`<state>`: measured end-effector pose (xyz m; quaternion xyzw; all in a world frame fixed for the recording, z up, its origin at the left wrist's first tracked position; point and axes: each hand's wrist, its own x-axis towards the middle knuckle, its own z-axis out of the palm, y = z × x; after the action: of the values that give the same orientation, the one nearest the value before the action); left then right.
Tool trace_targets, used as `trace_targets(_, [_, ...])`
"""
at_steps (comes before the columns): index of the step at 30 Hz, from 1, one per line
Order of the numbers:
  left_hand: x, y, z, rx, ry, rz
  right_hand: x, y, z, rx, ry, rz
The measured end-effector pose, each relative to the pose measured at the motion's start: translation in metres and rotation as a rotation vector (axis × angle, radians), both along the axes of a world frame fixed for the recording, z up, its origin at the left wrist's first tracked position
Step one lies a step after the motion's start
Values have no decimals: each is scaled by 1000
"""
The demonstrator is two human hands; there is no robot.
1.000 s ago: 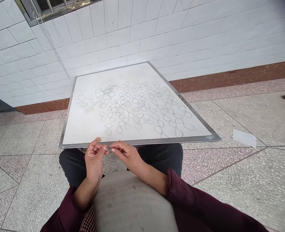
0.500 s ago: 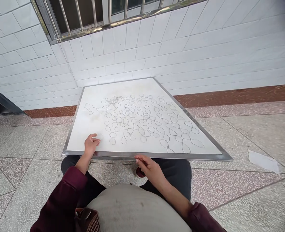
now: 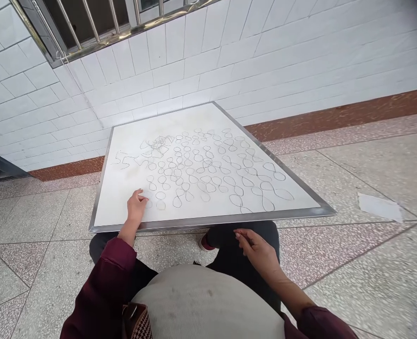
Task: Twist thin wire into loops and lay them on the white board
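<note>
At the near left of the white board (image 3: 127, 197), my left hand (image 3: 137, 205) rests with thumb and forefinger closed at the edge of a faint, thin figure-eight loop (image 3: 149, 203). Many similar dark loops (image 3: 208, 181), thin as wire or thread, lie spread over the middle and right of the board. A tangled heap of thin strands (image 3: 159, 142) sits farther back, with a few loose bent pieces (image 3: 122, 160) to its left. My right hand (image 3: 260, 252) is over my right thigh, off the board, its fingertips pinched together; whatever they hold is too small to make out.
A metal frame (image 3: 208, 221) edges the board, whose near side reaches over my knees. Behind it stands a white tiled wall (image 3: 180, 75) with a barred window (image 3: 95, 23). A white sheet (image 3: 380, 207) lies on the speckled floor to the right.
My right hand has drawn away from the board's near edge, rightward over my thigh. My left hand has shifted slightly, and a faint loop shows beside its fingertips. The camera view has tilted.
</note>
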<state>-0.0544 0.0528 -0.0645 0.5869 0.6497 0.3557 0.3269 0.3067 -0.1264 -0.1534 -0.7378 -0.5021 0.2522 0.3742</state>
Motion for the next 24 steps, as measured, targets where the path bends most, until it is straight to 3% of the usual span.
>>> trace_targets(16, [9,-3,0,93,34,28,-3,1,1,39,-99,25])
trace_targets(24, [-1,-30,-10,170,-98,103,-1,3,-7,69,-194,61])
